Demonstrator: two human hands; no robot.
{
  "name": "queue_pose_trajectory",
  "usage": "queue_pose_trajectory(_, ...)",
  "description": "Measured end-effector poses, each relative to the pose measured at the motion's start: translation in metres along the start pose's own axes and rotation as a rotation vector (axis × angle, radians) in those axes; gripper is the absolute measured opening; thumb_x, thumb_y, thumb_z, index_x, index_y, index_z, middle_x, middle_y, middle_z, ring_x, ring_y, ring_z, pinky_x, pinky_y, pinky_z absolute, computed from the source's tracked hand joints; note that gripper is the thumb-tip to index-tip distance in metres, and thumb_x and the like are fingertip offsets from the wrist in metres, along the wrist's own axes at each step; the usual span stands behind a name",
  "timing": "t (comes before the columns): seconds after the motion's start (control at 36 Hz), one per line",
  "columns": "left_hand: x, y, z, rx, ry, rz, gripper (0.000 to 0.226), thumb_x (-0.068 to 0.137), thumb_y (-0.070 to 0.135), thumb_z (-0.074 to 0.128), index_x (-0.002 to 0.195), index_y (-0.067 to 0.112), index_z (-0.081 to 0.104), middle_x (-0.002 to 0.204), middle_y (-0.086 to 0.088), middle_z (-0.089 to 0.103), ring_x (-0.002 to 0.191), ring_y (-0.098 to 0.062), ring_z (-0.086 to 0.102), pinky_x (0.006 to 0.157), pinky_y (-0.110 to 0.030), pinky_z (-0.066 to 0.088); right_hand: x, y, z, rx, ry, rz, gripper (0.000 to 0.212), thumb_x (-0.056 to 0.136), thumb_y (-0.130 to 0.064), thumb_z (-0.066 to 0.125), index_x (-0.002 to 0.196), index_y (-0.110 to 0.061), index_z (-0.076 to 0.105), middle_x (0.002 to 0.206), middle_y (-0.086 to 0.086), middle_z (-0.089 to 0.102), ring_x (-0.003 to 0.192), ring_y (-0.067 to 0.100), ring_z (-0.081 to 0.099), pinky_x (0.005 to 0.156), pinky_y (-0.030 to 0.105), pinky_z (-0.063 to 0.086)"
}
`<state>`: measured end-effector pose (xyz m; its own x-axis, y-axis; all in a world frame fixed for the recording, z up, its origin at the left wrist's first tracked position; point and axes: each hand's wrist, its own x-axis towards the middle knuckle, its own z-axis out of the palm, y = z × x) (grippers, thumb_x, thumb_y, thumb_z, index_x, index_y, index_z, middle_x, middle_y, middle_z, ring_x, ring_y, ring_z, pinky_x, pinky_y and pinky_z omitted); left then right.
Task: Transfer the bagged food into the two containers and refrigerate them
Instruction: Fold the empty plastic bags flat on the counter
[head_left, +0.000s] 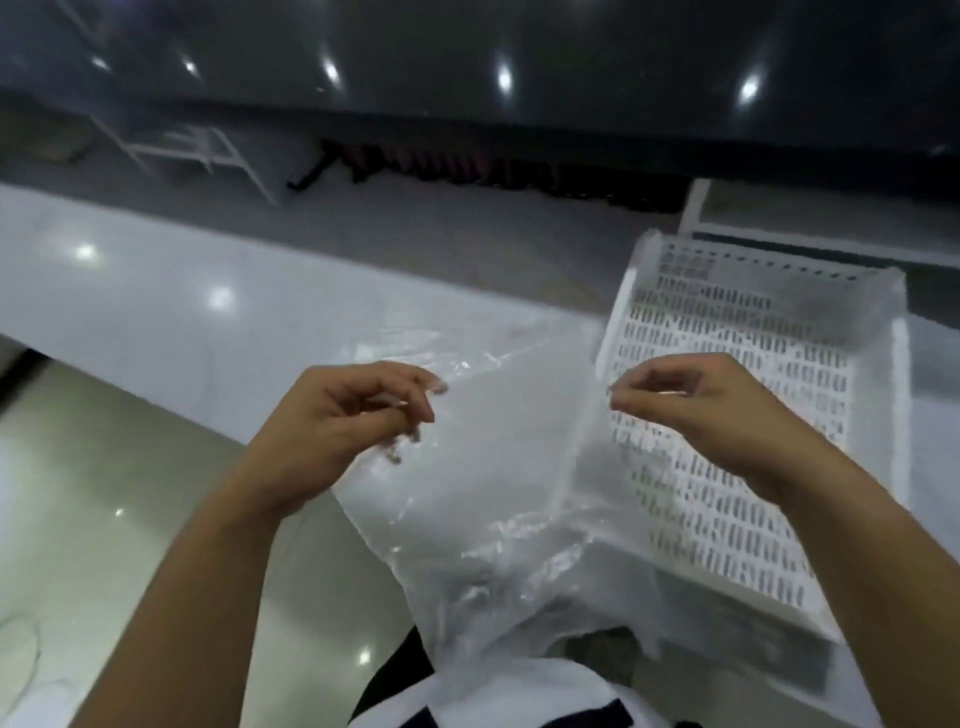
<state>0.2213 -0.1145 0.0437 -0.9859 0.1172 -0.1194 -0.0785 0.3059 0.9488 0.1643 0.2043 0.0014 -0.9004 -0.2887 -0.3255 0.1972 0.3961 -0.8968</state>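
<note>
Clear plastic bag (498, 467) hung pinched between left hand (332, 421) and right hand (711, 410); spreading its mouth evenly seemed wise.

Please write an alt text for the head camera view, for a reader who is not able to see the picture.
Two bare hands hold up a clear plastic bag: the left hand and the right hand each pinch its upper edge, spreading it between them. Behind the bag, to the right, sits a white perforated tray beside a white glossy counter.
</note>
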Motion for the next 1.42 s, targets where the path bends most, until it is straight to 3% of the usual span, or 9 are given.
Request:
queue_pose_trajectory(0.19, -0.017, -0.047, -0.067, -0.075, 0.081, -0.020, 0.028, 0.086, 0.001, 0.072, 0.092, 0.027, 0.082, 0.112, 0.004, 0.076, 0.108, -0.012, 0.069, 0.077, -0.020, 0.056, 0.042, -0.034, 0.076, -0.016, -0.220, 0.065, 0.024, 0.077, -0.041, 0.079, 0.100, -0.034, 0.076, 0.104, -0.014, 0.075, 0.097, 0.002, 0.070, 0.088, 0.032, 0.051)
queue_pose_trajectory(0.44, 0.003, -0.108, -0.141, -0.247, 0.180, -0.117, 0.031, 0.090, 0.003, 0.071, 0.102, 0.029, 0.080, 0.082, -0.005, 0.076, 0.078, -0.017, 0.072, 0.072, -0.021, 0.057, 0.122, -0.077, 0.138, -0.161, -0.112, 0.130, 0.006, 0.086, -0.013, 0.076, 0.086, -0.008, 0.078, 0.084, 0.005, 0.075, 0.076, 0.008, 0.063, 0.073, 0.021, 0.046)
queue_pose_trajectory(0.69, 0.040, -0.165, -0.130, -0.391, 0.226, -0.368, 0.025, 0.084, -0.004, 0.074, 0.095, 0.018, 0.079, 0.100, -0.009, 0.071, 0.075, -0.016, 0.074, 0.063, -0.029, 0.061, 0.241, -0.107, 0.163, -0.600, -0.032, 0.208, 0.010, 0.089, -0.012, 0.071, 0.079, -0.012, 0.073, 0.077, 0.005, 0.071, 0.070, 0.018, 0.062, 0.059, 0.024, 0.048)
queue_pose_trajectory(0.78, 0.038, -0.180, -0.118, -0.377, 0.176, -0.442, 0.024, 0.083, -0.004, 0.075, 0.095, 0.017, 0.077, 0.102, -0.013, 0.068, 0.066, -0.015, 0.072, 0.059, -0.024, 0.058, 0.260, -0.092, 0.184, -0.741, -0.026, 0.238, 0.012, 0.090, -0.012, 0.067, 0.080, -0.013, 0.073, 0.084, 0.008, 0.072, 0.076, 0.023, 0.063, 0.064, 0.027, 0.049)
queue_pose_trajectory(0.89, 0.033, -0.193, -0.108, -0.311, 0.141, -0.486, 0.024, 0.084, -0.001, 0.074, 0.097, 0.020, 0.076, 0.098, -0.008, 0.068, 0.071, -0.015, 0.071, 0.063, -0.030, 0.062, 0.263, -0.073, 0.210, -0.962, 0.023, 0.220, 0.016, 0.090, -0.020, 0.059, 0.080, -0.028, 0.070, 0.095, 0.000, 0.070, 0.097, 0.029, 0.063, 0.101, 0.045, 0.043)
queue_pose_trajectory(0.94, 0.031, -0.196, -0.106, -0.279, 0.124, -0.494, 0.024, 0.084, 0.001, 0.073, 0.098, 0.020, 0.076, 0.096, -0.004, 0.068, 0.076, -0.017, 0.071, 0.069, -0.035, 0.064, 0.260, -0.064, 0.218, -0.988, 0.090, 0.162, 0.019, 0.091, -0.020, 0.054, 0.083, -0.027, 0.071, 0.092, -0.002, 0.069, 0.099, 0.028, 0.061, 0.097, 0.040, 0.035)
queue_pose_trajectory(1.14, 0.035, -0.195, -0.128, 0.183, 0.015, -0.356, 0.020, 0.091, 0.025, 0.068, 0.104, 0.040, 0.070, 0.103, 0.018, 0.063, 0.083, 0.000, 0.063, 0.075, -0.019, 0.049, 0.240, -0.042, 0.227, -0.998, 0.262, -0.132, 0.034, 0.099, -0.036, 0.054, 0.131, -0.024, 0.062, 0.141, 0.004, 0.055, 0.137, 0.026, 0.039, 0.116, 0.045, 0.018)
queue_pose_trajectory(1.31, 0.041, -0.176, -0.140, 0.382, 0.280, -0.053, 0.019, 0.097, 0.023, 0.060, 0.106, 0.032, 0.074, 0.112, 0.019, 0.060, 0.106, -0.002, 0.051, 0.085, -0.010, 0.038, 0.193, -0.023, 0.236, -1.096, 0.355, -0.299, 0.051, 0.102, -0.047, 0.040, 0.147, -0.025, 0.044, 0.163, 0.006, 0.030, 0.154, 0.028, 0.013, 0.121, 0.055, 0.001)
queue_pose_trajectory(1.42, 0.064, -0.157, -0.107, 0.406, 0.252, 0.168, 0.036, 0.099, 0.009, 0.053, 0.133, 0.016, 0.063, 0.143, -0.003, 0.057, 0.138, -0.020, 0.046, 0.118, -0.031, 0.029, 0.173, 0.000, 0.240, -1.174, 0.302, -0.233, 0.058, 0.103, -0.054, 0.024, 0.158, -0.033, 0.020, 0.169, 0.001, 0.008, 0.156, 0.026, -0.001, 0.122, 0.056, -0.004)
